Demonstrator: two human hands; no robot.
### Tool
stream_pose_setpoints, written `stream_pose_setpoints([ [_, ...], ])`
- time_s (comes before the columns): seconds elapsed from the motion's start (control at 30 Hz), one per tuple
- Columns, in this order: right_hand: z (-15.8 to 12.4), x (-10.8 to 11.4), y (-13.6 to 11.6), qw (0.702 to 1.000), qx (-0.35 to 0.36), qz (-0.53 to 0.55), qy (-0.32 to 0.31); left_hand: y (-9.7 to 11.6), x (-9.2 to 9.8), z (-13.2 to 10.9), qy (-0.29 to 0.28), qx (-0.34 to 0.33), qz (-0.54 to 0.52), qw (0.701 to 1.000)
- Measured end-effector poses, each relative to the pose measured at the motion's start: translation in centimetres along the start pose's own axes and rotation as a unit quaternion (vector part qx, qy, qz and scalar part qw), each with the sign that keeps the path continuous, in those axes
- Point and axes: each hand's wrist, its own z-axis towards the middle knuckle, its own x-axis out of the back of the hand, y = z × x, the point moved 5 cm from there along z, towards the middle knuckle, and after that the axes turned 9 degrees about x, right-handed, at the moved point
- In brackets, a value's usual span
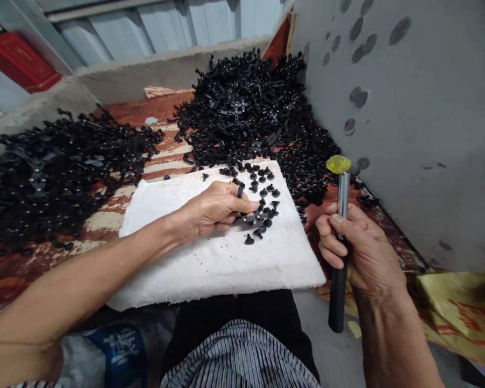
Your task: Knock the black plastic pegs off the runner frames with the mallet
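1. The left hand [220, 209] is pinching a black jointed plastic piece [249, 219] over a thick white fabric pad [234, 269].
2. The right hand [358, 245] is gripping a black-handled, silver-shafted tool [343, 194] (its translucent yellow head [338, 164] standing uppermost) beside the pad.
3. Small black round-based pieces [249, 240] are lying near the left hand.

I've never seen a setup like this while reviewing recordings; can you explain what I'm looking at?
There is no machine: a person works with two bare hands. The one picture comes from a camera worn on the head, looking forward and down. The left hand pinches a black part over a white cloth, where small black pieces lie scattered. The right hand holds a hammer-like tool, yellow head up. A larger heap of black parts lies beyond the cloth, another heap to the left, on a worn reddish-brown surface.
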Motion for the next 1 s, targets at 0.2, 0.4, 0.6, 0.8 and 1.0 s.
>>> stream_pose_setpoints([
  [0.2,0.05,0.07,-0.01,1.000,0.001,-0.001,0.007,0.22,-0.13,-0.33,0.015,-0.005,0.009,1.000],
  [0.4,0.13,0.10,0.00,1.000,0.002,-0.005,0.001,0.23,-0.39,-0.41,0.026,-0.012,0.019,0.999],
  [0.6,0.09,0.25,0.14,1.000,0.008,-0.007,-0.021,0.30,-0.45,-0.24,0.028,-0.024,0.036,0.999],
  [0.8,0.02,0.13,0.09,1.000,0.003,-0.005,-0.005,0.46,-0.58,-0.36,0.039,-0.037,0.057,0.997],
  [1.0,0.10,0.05,-0.02,1.000,-0.002,-0.010,0.004,0.46,-0.25,0.07,0.075,-0.048,0.116,0.989],
])
